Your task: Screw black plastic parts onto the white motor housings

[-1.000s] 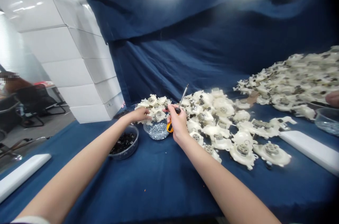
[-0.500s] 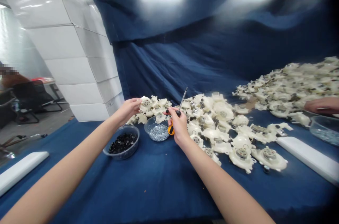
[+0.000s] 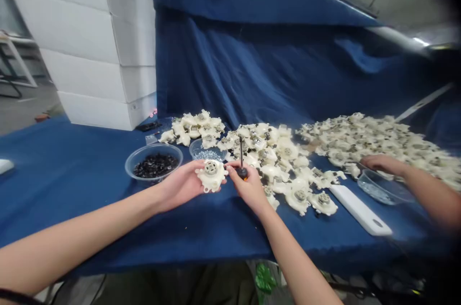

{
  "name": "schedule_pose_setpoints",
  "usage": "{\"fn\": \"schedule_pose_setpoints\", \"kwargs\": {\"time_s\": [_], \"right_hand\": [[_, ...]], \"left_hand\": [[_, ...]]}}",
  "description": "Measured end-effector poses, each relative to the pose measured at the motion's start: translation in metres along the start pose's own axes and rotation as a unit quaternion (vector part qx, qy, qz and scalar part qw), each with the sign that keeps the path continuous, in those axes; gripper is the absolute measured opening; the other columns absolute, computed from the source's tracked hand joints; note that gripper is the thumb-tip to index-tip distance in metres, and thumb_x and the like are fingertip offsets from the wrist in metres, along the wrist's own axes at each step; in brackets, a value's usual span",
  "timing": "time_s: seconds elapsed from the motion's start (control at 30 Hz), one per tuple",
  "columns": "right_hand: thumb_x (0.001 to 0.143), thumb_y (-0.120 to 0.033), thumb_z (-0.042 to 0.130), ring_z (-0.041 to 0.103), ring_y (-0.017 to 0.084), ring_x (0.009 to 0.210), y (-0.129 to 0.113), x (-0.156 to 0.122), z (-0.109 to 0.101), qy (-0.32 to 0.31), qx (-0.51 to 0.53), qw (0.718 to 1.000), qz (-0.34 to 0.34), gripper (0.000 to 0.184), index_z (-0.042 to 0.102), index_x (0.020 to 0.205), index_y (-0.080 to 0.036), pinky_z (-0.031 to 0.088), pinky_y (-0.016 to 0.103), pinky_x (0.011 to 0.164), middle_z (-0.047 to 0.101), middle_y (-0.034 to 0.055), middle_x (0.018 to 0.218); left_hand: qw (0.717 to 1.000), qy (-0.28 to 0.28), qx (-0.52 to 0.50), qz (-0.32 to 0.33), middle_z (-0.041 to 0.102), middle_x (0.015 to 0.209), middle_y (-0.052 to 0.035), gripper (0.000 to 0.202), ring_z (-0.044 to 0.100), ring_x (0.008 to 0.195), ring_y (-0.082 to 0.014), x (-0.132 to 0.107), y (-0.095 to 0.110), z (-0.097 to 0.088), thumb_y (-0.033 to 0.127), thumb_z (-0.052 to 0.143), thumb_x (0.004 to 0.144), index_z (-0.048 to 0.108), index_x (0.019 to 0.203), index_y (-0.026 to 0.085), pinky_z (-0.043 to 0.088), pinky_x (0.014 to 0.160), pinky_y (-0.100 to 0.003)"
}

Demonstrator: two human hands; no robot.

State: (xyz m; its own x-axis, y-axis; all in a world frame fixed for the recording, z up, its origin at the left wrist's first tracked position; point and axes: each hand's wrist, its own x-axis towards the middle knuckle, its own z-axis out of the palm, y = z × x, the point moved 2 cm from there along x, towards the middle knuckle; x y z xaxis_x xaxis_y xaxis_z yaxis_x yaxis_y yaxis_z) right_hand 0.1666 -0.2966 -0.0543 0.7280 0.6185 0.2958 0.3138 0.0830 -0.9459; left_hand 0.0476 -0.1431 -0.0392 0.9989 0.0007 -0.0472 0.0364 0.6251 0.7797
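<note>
My left hand (image 3: 185,182) is closed on a cream plastic housing (image 3: 211,181) with a round grey hub facing up. A screwdriver (image 3: 241,151) is gripped in my right hand (image 3: 250,187), its dark shaft pointing up. The right fingertips come close to the housing's right edge; whether they pinch a small part there I cannot tell. Just behind the hands is a clear bowl of silvery screws (image 3: 207,155), partly covered by the housing. Left of it sits a clear bowl of small black parts (image 3: 156,164).
Cream housings (image 3: 277,151) lie heaped behind and right of my hands, with a larger pile (image 3: 378,139) farther right. A co-worker's hand (image 3: 385,164) is over another clear bowl (image 3: 382,189). A white bar (image 3: 360,210) lies before it. White boxes (image 3: 90,65) stand stacked at left.
My left hand has brought the cream housing from the back heap toward me, beside my right hand. The view has tilted downward. The screwdriver stays in my right hand, now more upright.
</note>
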Motion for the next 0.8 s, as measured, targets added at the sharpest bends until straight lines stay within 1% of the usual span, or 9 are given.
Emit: {"fn": "schedule_pose_setpoints", "kwargs": {"time_s": [0.1,0.2,0.27,0.4,0.47,0.53,0.63,0.8], "right_hand": [[0.088,-0.05,0.069,0.041,0.007,0.051,0.009,-0.003,-0.004,0.0,-0.038,0.999,-0.008,0.033,0.074,0.1,-0.02,0.03,0.021,0.049,0.058,-0.0019,0.064],[0.09,-0.05,0.066,0.041,0.008,0.053,0.013,-0.003,-0.006,-0.009,-0.071,0.997,-0.013,0.032,0.073,0.104,-0.022,0.031,0.021,0.051,0.06,-0.0015,0.067],[0.091,-0.049,0.066,0.044,0.008,0.057,0.013,-0.003,-0.005,-0.015,-0.112,0.993,-0.025,0.03,0.074,0.103,-0.022,0.033,0.022,0.053,0.063,-0.0003,0.072],[0.092,-0.046,0.065,0.054,0.01,0.068,0.012,-0.004,-0.003,-0.014,-0.168,0.984,-0.047,0.026,0.075,0.101,-0.023,0.041,0.022,0.062,0.071,0.0017,0.087],[0.093,-0.045,0.064,0.055,0.011,0.069,0.012,-0.005,-0.003,-0.01,-0.183,0.982,-0.051,0.026,0.075,0.101,-0.024,0.042,0.022,0.063,0.072,0.0015,0.088],[0.092,-0.046,0.065,0.053,0.011,0.067,0.013,-0.006,-0.003,-0.004,-0.2,0.978,-0.055,0.026,0.076,0.102,-0.024,0.041,0.022,0.061,0.071,0.0014,0.086],[0.092,-0.047,0.065,0.056,0.012,0.069,0.013,-0.005,-0.003,-0.008,-0.212,0.975,-0.058,0.027,0.077,0.102,-0.024,0.042,0.023,0.061,0.073,0.0024,0.09],[0.091,-0.043,0.067,0.067,0.017,0.083,0.009,-0.004,-0.001,-0.03,-0.206,0.975,-0.082,0.023,0.078,0.1,-0.024,0.051,0.027,0.076,0.076,0.0035,0.097]], "left_hand": [[1.0,-0.005,-0.011,0.0,0.07,0.117,-0.0159,0.033,0.067,0.106,-0.0295,0.001,-0.009,-0.008,0.024,0.059,0.089,0.063,0.12,0.014,0.053,0.093,-0.045],[1.0,0.008,0.0,0.002,0.068,0.117,-0.0124,0.038,0.063,0.106,-0.0237,0.0,-0.015,-0.018,0.024,0.058,0.09,0.061,0.127,0.017,0.051,0.093,-0.038],[1.0,0.009,0.005,0.002,0.067,0.112,-0.0094,0.037,0.061,0.102,-0.0207,0.0,-0.017,-0.023,0.025,0.058,0.09,0.062,0.127,0.02,0.05,0.09,-0.035],[1.0,0.002,-0.002,0.0,0.065,0.111,-0.0073,0.037,0.058,0.104,-0.0198,-0.001,-0.018,-0.027,0.024,0.06,0.088,0.062,0.126,0.022,0.048,0.092,-0.034],[1.0,0.001,-0.005,0.0,0.065,0.112,-0.0071,0.037,0.058,0.105,-0.0196,-0.001,-0.018,-0.027,0.024,0.06,0.088,0.062,0.125,0.022,0.048,0.093,-0.033],[1.0,0.0,-0.011,-0.001,0.065,0.112,-0.0072,0.037,0.058,0.104,-0.0194,0.0,-0.018,-0.027,0.023,0.059,0.088,0.062,0.125,0.022,0.047,0.093,-0.033],[1.0,-0.003,-0.024,-0.008,0.066,0.111,-0.008,0.033,0.059,0.103,-0.02,0.002,-0.019,-0.028,0.026,0.059,0.09,0.064,0.122,0.021,0.046,0.094,-0.034],[0.999,-0.011,-0.032,-0.007,0.067,0.114,-0.009,0.028,0.061,0.107,-0.023,0.003,-0.022,-0.031,0.035,0.061,0.093,0.066,0.117,0.022,0.046,0.099,-0.039]]}}
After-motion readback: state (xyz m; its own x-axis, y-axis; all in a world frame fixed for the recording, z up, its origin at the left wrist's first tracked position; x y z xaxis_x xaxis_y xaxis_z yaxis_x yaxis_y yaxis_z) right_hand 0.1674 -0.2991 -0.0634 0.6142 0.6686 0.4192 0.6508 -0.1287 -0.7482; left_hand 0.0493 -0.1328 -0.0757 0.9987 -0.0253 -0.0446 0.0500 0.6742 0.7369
